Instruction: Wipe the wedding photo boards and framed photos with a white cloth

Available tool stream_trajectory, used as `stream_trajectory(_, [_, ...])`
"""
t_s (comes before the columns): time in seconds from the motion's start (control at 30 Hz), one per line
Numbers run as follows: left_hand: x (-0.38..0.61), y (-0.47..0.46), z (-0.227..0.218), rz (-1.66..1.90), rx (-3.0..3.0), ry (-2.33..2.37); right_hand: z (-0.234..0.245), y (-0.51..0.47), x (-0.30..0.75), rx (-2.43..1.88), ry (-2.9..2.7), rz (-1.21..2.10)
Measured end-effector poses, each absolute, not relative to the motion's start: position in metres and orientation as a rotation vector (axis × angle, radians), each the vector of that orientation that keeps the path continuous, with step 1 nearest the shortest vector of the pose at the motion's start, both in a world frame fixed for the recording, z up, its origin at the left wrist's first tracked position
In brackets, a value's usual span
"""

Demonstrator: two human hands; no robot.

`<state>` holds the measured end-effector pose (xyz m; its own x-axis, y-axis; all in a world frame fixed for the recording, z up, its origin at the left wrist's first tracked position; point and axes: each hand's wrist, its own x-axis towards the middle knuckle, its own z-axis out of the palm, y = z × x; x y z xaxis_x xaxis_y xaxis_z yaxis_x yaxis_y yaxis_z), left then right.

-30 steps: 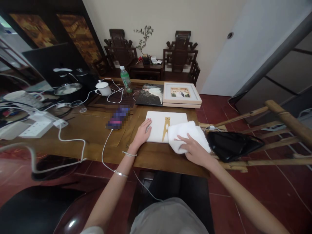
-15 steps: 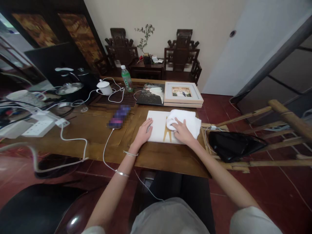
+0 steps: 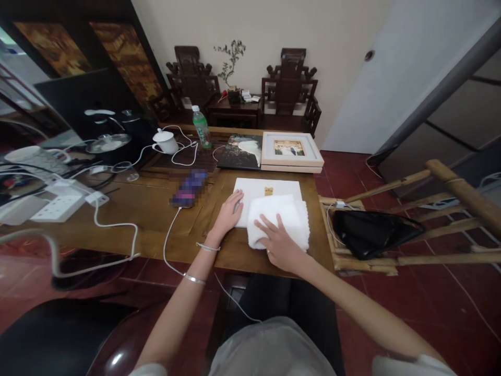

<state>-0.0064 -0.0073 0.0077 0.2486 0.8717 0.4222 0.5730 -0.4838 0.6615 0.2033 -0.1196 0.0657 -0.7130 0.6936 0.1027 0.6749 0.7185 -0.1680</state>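
Note:
A flat white panel [image 3: 252, 187] lies on the wooden table in front of me, with a small gold-coloured piece [image 3: 268, 191] showing near its far edge. My left hand [image 3: 230, 210] rests open along the panel's left edge, fingers stretched forward. A folded white towel [image 3: 291, 210] covers the near right part of the panel and overhangs its near edge. My right hand [image 3: 277, 239] presses on the towel from above, its fingers spread flat. Whatever is under the towel is hidden.
Behind the panel are a framed photo [image 3: 309, 151] and a dark photo print [image 3: 235, 151]. Leftward stand a green bottle [image 3: 201, 128], a lidded white cup [image 3: 166, 142], a charging phone [image 3: 190, 189] and a power strip [image 3: 58, 206] with cables. A black bag [image 3: 368, 232] sits on a bamboo chair.
My right hand has drawn the towel toward me and slightly left, across the panel. The lower gold part is now covered. My left hand has stayed at the panel's edge.

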Motion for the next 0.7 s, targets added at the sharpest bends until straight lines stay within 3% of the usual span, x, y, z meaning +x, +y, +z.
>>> stream_trajectory(0.47, [-0.008,-0.005,0.004,1.103,2.174,1.325,0.073,-0.070,0.218,-1.097,-2.711,0.313])
stream_trajectory(0.7, [-0.008,-0.005,0.003,1.124,2.175,1.318,0.072,-0.019,0.210,-1.271,-2.623,0.195])
